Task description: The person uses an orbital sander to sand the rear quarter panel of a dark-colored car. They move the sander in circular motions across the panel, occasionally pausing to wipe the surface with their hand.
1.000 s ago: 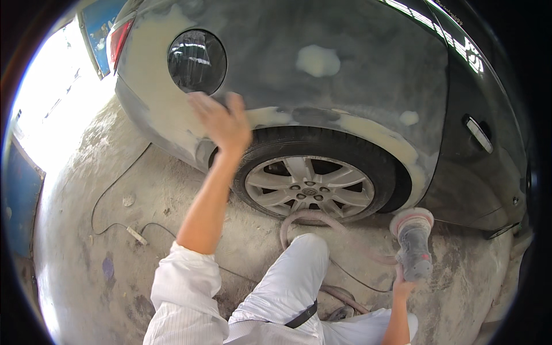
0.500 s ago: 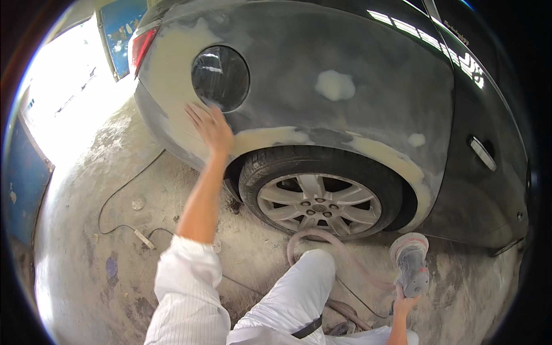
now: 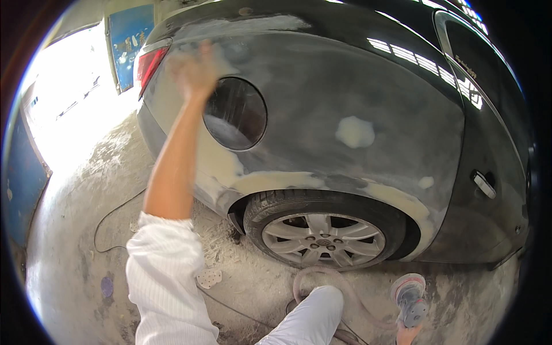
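Note:
Blurred by motion, my left hand (image 3: 194,70) is spread against the car's rear side panel (image 3: 305,109), between the red tail light (image 3: 150,64) and the round dark fuel flap (image 3: 236,113). It holds nothing. The panel is dull grey with cream filler patches, one (image 3: 355,132) in its middle and more along the wheel arch (image 3: 276,182). Low at the right, my right hand (image 3: 409,333) is wrapped round a grey disc sander (image 3: 412,306). The sander's round pad is tilted up, apart from the car.
A pale hose (image 3: 345,287) curves over the floor from near the wheel (image 3: 325,238) toward the sander. A thin cable (image 3: 109,218) runs at the left, and a perforated sanding disc (image 3: 209,278) lies on the dusty floor. My bent knee (image 3: 322,302) is close to the tyre.
My left hand has swept up the panel, from just below the fuel flap to above and left of it. The view has tilted up, showing more of the car's top. The right hand still holds the sander.

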The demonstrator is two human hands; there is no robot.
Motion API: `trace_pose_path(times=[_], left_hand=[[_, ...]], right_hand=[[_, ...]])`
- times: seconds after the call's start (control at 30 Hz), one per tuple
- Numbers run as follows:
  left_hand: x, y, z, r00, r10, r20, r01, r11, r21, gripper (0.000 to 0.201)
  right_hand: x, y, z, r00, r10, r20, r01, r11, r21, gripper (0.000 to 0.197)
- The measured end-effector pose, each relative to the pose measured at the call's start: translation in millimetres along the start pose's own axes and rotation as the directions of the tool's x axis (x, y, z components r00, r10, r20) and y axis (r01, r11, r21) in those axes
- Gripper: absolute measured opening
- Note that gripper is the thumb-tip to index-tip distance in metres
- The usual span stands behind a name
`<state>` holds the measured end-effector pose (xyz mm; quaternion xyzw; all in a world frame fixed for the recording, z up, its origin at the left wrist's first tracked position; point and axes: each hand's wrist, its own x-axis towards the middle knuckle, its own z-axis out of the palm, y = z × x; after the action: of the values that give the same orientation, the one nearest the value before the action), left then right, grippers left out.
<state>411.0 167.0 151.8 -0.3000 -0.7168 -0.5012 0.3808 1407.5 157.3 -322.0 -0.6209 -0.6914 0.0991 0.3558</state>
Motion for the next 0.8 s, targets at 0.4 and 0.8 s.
trace_pose_path(times=[0.4,0.8], left_hand=[[-40,108,-12,0.926,0.377,-0.033,-0.378,0.926,-0.02,0.12],[-148,319,23,0.817,0.57,-0.093,-0.577,0.81,-0.104,0.105]], right_hand=[[48,8,65,0.997,-0.061,-0.041,0.067,0.983,0.169,0.063],[27,-77,32,0.998,-0.022,-0.057,0.039,0.942,0.332,0.044]])
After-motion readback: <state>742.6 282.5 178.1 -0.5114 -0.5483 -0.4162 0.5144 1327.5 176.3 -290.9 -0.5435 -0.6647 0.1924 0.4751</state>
